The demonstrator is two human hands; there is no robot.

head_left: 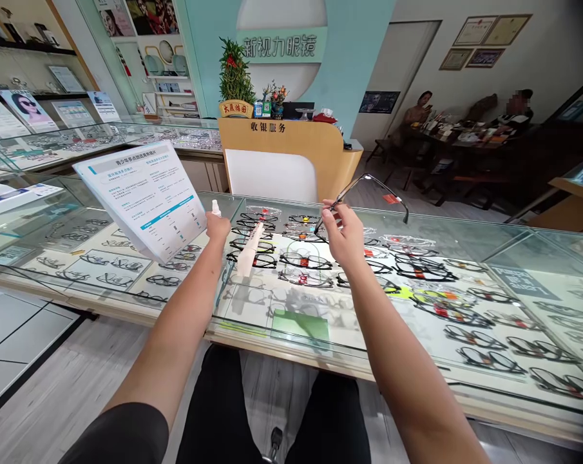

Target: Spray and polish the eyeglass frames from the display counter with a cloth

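My left hand (218, 227) is closed round a small white bottle (216, 207); only its top shows above my fingers. In my right hand (343, 233) is a pair of dark-framed eyeglasses (340, 196), pinched at one side and raised above the glass counter (349, 351). The other temple, with a small red tag, reaches out to the right. A narrow whitish strip (249, 252), perhaps paper or cloth, stands out between my hands. Closer to me, a green sheet or cloth (301, 327) shows at the counter; I cannot tell whether it lies on or under the glass.
Rows of eyeglasses (303, 260) fill the display case beneath my hands. A printed sign board (151, 193) stands tilted on the counter at left. Beyond are a wooden cashier desk (281, 138) with a plant (234, 74), and people seated at a table (469, 132) at far right.
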